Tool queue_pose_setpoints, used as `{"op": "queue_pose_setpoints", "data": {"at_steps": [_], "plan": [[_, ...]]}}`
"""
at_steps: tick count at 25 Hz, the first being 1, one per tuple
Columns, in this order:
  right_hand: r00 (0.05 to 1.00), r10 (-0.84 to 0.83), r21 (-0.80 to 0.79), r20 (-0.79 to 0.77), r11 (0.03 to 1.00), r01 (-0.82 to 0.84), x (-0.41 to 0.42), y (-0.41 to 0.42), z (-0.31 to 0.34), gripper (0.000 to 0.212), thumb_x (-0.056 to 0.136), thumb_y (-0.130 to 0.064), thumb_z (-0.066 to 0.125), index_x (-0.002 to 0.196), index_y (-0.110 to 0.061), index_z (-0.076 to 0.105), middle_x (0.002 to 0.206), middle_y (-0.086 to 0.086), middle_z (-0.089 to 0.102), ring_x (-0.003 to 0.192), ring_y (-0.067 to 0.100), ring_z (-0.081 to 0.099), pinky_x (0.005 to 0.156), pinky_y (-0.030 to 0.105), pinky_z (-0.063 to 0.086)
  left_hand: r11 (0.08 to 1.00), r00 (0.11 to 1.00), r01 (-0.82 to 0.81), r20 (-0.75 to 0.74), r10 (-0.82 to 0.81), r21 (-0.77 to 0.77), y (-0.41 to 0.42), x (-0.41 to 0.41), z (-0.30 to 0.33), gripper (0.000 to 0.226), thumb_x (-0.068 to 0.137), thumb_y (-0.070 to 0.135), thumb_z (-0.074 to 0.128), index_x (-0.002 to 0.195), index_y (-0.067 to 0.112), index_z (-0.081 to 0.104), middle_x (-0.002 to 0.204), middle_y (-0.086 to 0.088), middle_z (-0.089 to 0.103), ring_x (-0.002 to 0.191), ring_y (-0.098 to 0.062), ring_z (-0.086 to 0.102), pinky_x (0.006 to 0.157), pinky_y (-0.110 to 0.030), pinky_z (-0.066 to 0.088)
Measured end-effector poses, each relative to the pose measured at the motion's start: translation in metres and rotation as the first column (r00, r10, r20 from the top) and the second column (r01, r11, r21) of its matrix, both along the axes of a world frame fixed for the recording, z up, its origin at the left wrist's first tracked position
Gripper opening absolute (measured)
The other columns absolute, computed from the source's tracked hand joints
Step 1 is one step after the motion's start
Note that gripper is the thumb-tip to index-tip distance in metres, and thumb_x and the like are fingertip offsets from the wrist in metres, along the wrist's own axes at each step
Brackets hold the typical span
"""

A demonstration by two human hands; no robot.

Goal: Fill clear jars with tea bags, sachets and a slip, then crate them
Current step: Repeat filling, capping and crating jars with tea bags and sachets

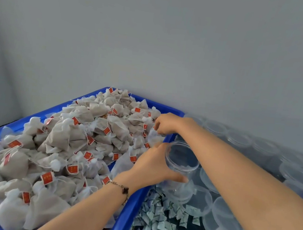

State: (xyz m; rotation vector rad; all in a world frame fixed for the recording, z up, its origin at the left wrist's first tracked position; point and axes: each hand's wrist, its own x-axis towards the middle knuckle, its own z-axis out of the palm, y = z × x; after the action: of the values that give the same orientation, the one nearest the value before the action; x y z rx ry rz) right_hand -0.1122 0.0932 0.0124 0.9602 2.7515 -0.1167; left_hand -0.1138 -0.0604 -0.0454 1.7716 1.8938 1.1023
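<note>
- Jar (pixel 181 158), clear and open-mouthed, sits tilted in the left hand (pixel 151 165), right at the blue crate's (pixel 128 214) edge.
- Left fingers curl round the jar wall, thumb underneath.
- Right hand (pixel 167 123) reaches over the crate rim, fingertips pinching a tea bag (pixel 154 135) off the heap.
- Tea bags with red tags fill the crate.
- Sachets (pixel 155 223) lie scattered beside the crate; lids (pixel 225 209) and more jars beyond.
</note>
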Motion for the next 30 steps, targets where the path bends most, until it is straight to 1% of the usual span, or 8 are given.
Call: {"op": "queue_pose_setpoints", "data": {"at_steps": [4,12,15,18,20,24,28,30], "plan": [[0.993,0.035,0.014,0.108,0.999,-0.037,-0.024,0.012,-0.021,0.018,0.092,-0.018,0.054,0.107,-0.012,0.061,0.102,0.003,0.060,0.082,0.016,0.055,0.070,0.029,0.045,0.999,0.992,0.031,-0.119,-0.034,-0.025,0.002,-0.009,-0.013,0.092,0.047,0.070,0.075,0.128,0.037,0.045,0.107,0.024,0.043,0.095,0.006,0.043,0.072,-0.012,0.036],[0.982,-0.015,0.102,0.190,0.995,-0.004,-0.026,0.006,-0.044,0.019,0.085,-0.014,0.064,0.102,-0.010,0.057,0.082,0.003,0.054,0.077,0.017,0.054,0.073,0.030,0.046,0.993,0.983,0.074,-0.163,-0.088,-0.092,-0.001,-0.014,-0.017,0.095,0.053,0.069,0.078,0.133,0.032,0.042,0.119,0.014,0.050,0.106,-0.004,0.051,0.085,-0.022,0.044],[0.999,0.031,0.109,-0.025,0.994,-0.028,-0.015,0.002,-0.009,0.014,0.083,-0.015,0.065,0.096,-0.007,0.062,0.090,0.006,0.060,0.081,0.021,0.056,0.067,0.029,0.044,0.995,0.995,0.068,-0.069,-0.073,-0.067,-0.006,-0.013,-0.012,0.088,0.049,0.068,0.078,0.128,0.049,0.042,0.115,0.028,0.048,0.102,0.009,0.047,0.080,-0.010,0.038],[0.940,-0.006,0.034,-0.340,0.999,0.019,0.022,-0.007,0.048,0.015,0.083,-0.008,0.057,0.098,-0.008,0.061,0.083,0.002,0.058,0.070,0.018,0.054,0.052,0.023,0.040,0.999,0.994,0.039,0.102,-0.036,-0.028,-0.009,-0.010,-0.006,0.063,0.044,0.067,0.078,0.092,0.080,0.039,0.097,0.051,0.047,0.092,0.026,0.046,0.068,0.005,0.035],[0.882,-0.048,-0.030,-0.468,0.999,0.039,0.053,-0.012,0.077,0.017,0.081,-0.009,0.060,0.097,-0.014,0.061,0.079,-0.005,0.057,0.064,0.011,0.057,0.045,0.017,0.043,1.000,0.986,0.005,0.165,-0.007,0.014,-0.009,-0.011,-0.003,0.058,0.042,0.067,0.079,0.085,0.079,0.042,0.093,0.054,0.048,0.088,0.028,0.048,0.066,0.007,0.033],[0.950,0.053,-0.138,-0.307,0.986,-0.099,0.095,-0.041,0.083,0.013,0.077,-0.013,0.072,0.084,-0.020,0.064,0.076,-0.009,0.059,0.062,0.003,0.057,0.048,0.012,0.043,0.998,0.985,0.015,0.172,-0.026,0.064,-0.006,-0.010,-0.003,0.052,0.049,0.062,0.082,0.093,0.060,0.054,0.089,0.035,0.064,0.080,0.015,0.060,0.064,0.000,0.040],[0.982,0.155,-0.192,-0.109,0.966,-0.174,0.102,-0.056,0.064,0.012,0.083,-0.026,0.069,0.093,-0.021,0.066,0.085,-0.005,0.069,0.054,-0.006,0.057,0.053,0.012,0.046,0.990,0.984,0.016,0.171,-0.040,0.140,-0.007,-0.007,-0.004,0.049,0.051,0.051,0.083,0.090,0.054,0.055,0.089,0.026,0.064,0.078,0.011,0.058,0.064,-0.004,0.042],[0.978,0.129,-0.150,-0.165,0.976,-0.154,0.094,-0.047,0.066,0.009,0.086,-0.024,0.064,0.094,-0.021,0.068,0.085,-0.004,0.070,0.056,-0.004,0.060,0.056,0.016,0.050,0.994,0.986,-0.020,0.165,0.002,0.108,-0.009,-0.007,-0.006,0.054,0.046,0.057,0.081,0.091,0.054,0.050,0.095,0.023,0.058,0.089,0.017,0.050,0.069,-0.001,0.039]]}}
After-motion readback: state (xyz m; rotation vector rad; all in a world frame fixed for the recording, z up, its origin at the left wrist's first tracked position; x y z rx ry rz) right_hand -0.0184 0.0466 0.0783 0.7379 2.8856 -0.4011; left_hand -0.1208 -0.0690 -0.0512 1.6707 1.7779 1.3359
